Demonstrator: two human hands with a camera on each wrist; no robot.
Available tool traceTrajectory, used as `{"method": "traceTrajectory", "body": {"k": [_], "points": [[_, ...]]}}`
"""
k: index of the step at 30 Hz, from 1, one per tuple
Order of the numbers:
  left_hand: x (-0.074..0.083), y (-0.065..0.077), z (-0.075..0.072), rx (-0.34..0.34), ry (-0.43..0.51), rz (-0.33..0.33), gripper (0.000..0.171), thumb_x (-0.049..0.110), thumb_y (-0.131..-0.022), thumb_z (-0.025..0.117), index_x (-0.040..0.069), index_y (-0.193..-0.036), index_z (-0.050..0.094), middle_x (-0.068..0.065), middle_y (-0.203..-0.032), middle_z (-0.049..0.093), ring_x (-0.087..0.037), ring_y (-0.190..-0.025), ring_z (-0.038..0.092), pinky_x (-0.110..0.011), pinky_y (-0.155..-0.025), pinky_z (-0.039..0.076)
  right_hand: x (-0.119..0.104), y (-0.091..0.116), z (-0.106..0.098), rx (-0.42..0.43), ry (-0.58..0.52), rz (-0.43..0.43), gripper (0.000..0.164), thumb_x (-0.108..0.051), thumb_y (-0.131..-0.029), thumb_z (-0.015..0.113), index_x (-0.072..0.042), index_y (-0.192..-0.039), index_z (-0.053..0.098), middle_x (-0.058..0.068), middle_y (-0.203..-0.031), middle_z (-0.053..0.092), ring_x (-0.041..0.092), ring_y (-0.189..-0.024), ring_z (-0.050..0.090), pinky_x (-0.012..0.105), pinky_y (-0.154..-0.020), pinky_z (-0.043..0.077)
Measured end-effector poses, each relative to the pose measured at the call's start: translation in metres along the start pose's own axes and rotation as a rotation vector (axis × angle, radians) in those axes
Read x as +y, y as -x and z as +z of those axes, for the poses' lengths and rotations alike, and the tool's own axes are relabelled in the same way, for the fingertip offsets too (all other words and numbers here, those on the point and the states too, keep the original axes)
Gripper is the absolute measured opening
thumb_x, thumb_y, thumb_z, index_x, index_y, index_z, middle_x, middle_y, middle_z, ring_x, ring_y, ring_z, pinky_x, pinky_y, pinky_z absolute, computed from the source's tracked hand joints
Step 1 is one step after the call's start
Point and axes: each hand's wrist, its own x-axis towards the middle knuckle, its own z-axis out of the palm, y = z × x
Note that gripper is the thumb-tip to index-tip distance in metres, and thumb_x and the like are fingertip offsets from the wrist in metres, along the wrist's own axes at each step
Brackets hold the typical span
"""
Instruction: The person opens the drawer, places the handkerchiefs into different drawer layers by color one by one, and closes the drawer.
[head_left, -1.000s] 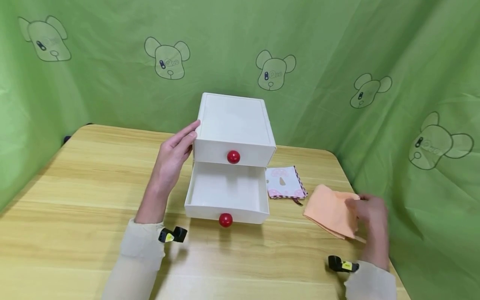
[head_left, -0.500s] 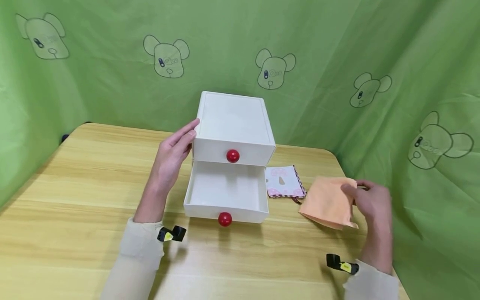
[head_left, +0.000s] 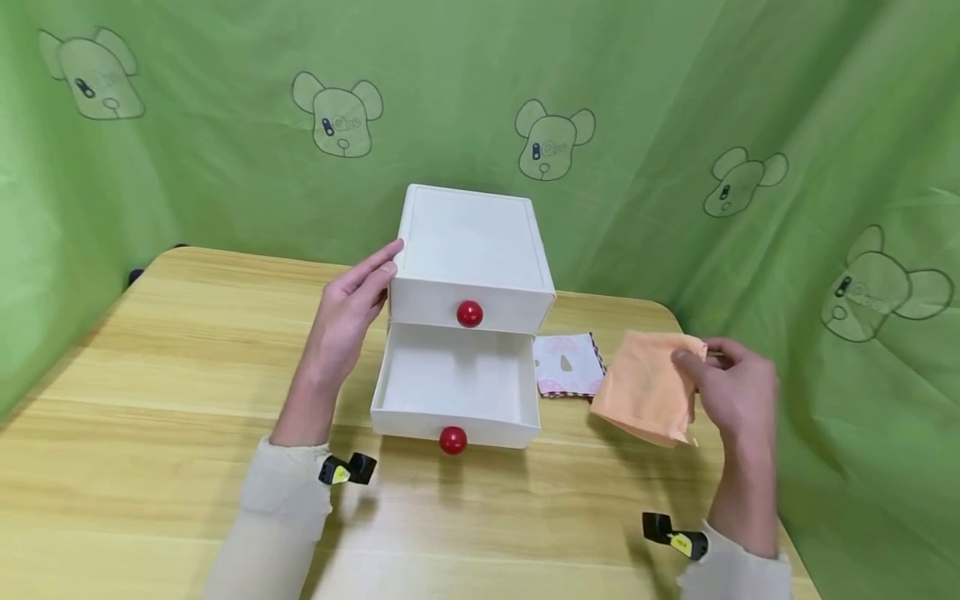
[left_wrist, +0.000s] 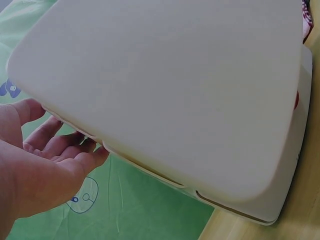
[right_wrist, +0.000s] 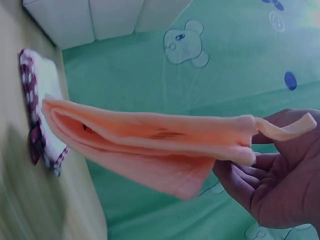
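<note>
A white two-drawer box stands mid-table, its upper drawer closed and its lower drawer pulled out with nothing inside. Against the box's left side rests my left hand; in the left wrist view its fingertips touch the side near the edge. My right hand pinches a folded orange towel by its right edge, thumb on the near face. The towel is lifted off the table, and a loop of tape hangs from its corner. Beside the box lies a folded white-and-pink cloth with a checked border.
Red ball knobs stick out from both drawer fronts. The wooden table stretches left and in front of the box. A green curtain with printed bear heads closes off the back and both sides.
The orange towel has risen off the table in my right hand and shifted a little left, towards the patterned cloth. My left hand stays at the box.
</note>
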Motion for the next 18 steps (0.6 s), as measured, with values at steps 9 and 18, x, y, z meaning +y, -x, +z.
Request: {"method": "traceTrajectory", "body": {"k": [9, 18], "points": [[-0.001, -0.001, 0.000, 0.007, -0.002, -0.006, 0.041, 0.031, -0.103, 0.062, 0.020, -0.143, 0.060, 0.001, -0.156, 0.049, -0.019, -0.143, 0.047, -0.040, -0.122, 0.035, -0.023, 0.009, -0.001, 0.035, 0.040, -0.057, 0.046, -0.033, -0.093, 0.073, -0.003, -0.127, 0.065, -0.014, -0.081, 0.060, 0.003, -0.069, 0.057, 0.020, -0.055, 0.052], [-0.001, -0.001, 0.000, 0.005, -0.008, -0.010, 0.041, 0.031, -0.103, 0.062, 0.020, -0.143, 0.060, 0.002, -0.156, 0.049, -0.018, -0.144, 0.046, -0.040, -0.122, 0.035, -0.061, 0.014, -0.007, -0.001, 0.091, -0.230, 0.041, -0.029, -0.094, 0.073, 0.001, -0.121, 0.068, -0.019, -0.075, 0.060, 0.001, -0.063, 0.059, 0.018, -0.053, 0.051]]}}
